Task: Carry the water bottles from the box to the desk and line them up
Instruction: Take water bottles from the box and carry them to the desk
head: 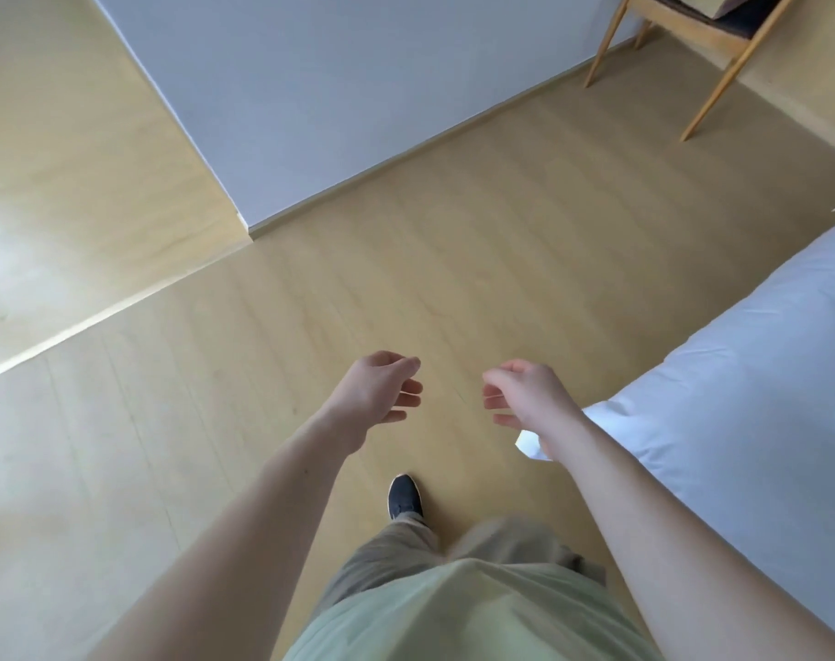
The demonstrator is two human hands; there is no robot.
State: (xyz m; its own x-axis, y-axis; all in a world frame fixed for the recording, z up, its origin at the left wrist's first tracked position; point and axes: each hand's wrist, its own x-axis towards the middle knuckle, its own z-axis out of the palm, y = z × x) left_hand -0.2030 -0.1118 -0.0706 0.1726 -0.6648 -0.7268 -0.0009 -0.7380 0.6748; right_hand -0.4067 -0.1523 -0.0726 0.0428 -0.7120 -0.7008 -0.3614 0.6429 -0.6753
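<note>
Over bare floor [453, 240], beside bed [739, 374] | left hand [375, 398] and right hand [525, 398]: grip loose, nothing held | bottles, box, desk out of view | step: walking, seemingly between loads | next: find box, grasp bottle

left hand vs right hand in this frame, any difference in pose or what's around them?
The left hand hangs over bare wooden floor; the right hand hangs beside the corner of the white bed. The left hand's fingers point right, the right hand's point left, so they face each other. Below the left hand a dark shoe shows; below the right, none. Shared: both loosely curled, both holding nothing, no bottle in view.
</note>
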